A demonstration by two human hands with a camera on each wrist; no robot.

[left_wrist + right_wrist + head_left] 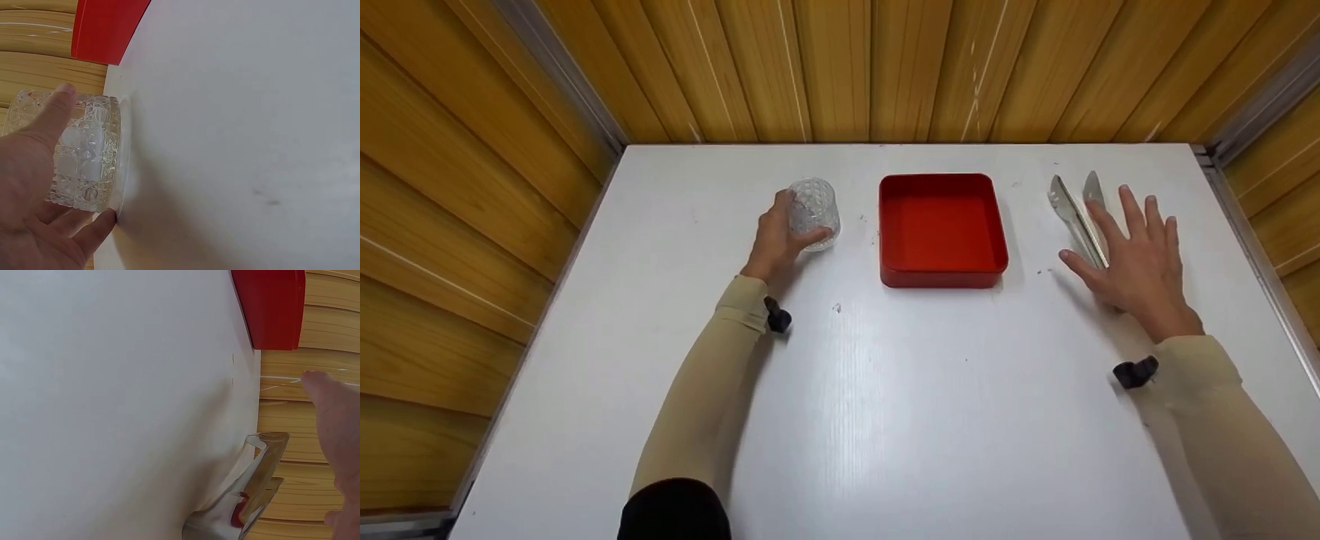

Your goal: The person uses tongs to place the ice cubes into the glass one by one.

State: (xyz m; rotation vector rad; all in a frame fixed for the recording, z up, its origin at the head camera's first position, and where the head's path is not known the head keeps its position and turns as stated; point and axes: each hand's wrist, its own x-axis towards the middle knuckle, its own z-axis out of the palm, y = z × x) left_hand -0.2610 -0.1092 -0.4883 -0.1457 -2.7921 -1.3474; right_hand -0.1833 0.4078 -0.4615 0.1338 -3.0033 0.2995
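Observation:
My left hand [776,236] grips a clear cut-pattern glass [812,202] left of a red square box. In the left wrist view, the thumb lies over the near side of the glass [84,152] and the fingers reach round its other side, one fingertip at the base. On the right, my right hand [1144,262] is spread out over a pair of metal tongs [1076,221], covering their lower end. The right wrist view shows the shiny tongs [225,514] below the outstretched thumb, with nothing held in that hand.
The open red box [943,279] stands between the hands on the white tabletop [915,405]. Wood-patterned panels [840,71] rise along the back and both sides. Small dark specks mark the tabletop near the box.

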